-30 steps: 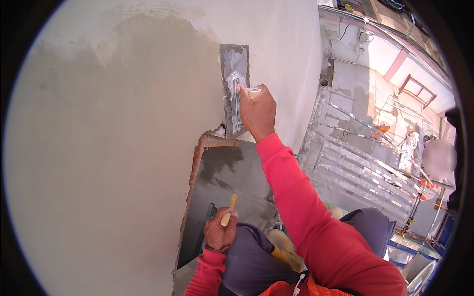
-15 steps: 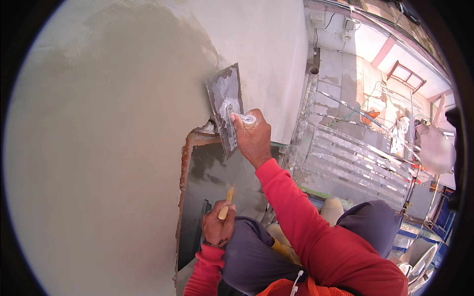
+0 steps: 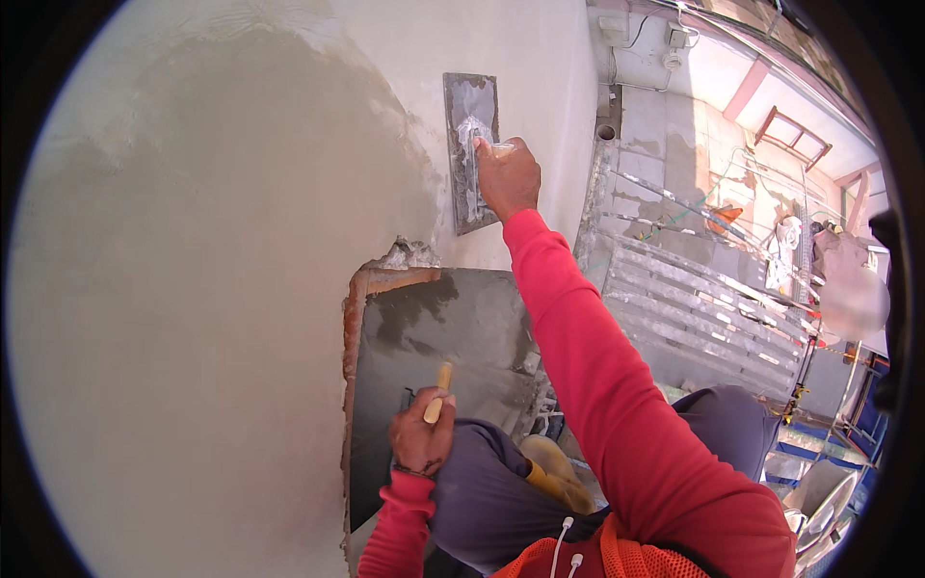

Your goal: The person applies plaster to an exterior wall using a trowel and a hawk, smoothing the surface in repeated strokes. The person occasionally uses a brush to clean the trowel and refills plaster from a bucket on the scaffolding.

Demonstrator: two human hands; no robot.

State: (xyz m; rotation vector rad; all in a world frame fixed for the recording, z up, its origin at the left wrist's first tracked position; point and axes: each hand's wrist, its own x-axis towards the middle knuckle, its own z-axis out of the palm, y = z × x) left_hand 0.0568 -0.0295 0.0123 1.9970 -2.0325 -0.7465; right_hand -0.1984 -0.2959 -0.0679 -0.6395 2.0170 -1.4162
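Note:
My right hand [image 3: 509, 176] is closed round the handle of a rectangular plastering trowel [image 3: 470, 96]. The trowel's plate, smeared with plaster, lies against or very near the pale wall [image 3: 549, 87], right of a darker, damp-looking plaster patch [image 3: 241, 144]. Lower down, my left hand [image 3: 421, 438] grips a pale wooden handle [image 3: 438, 400]; what tool it belongs to is hidden. This hand is in front of a dark grey recess [image 3: 453, 328], whose broken edge [image 3: 355, 328] shows reddish brick. Rough plaster [image 3: 409, 253] sticks out at the recess's upper corner.
Below on the right is a slatted, plaster-splashed scaffold platform [image 3: 694, 308] with metal tubes. My bent knees [image 3: 482, 482] and a beige boot [image 3: 554, 467] are near the recess. A brown frame [image 3: 793, 140] leans on the far wall, and a pale bucket [image 3: 824, 491] stands at lower right.
My right hand has carried the trowel up and a little to the right, away from the recess's upper corner, and the plate stands more upright. The left hand has hardly moved.

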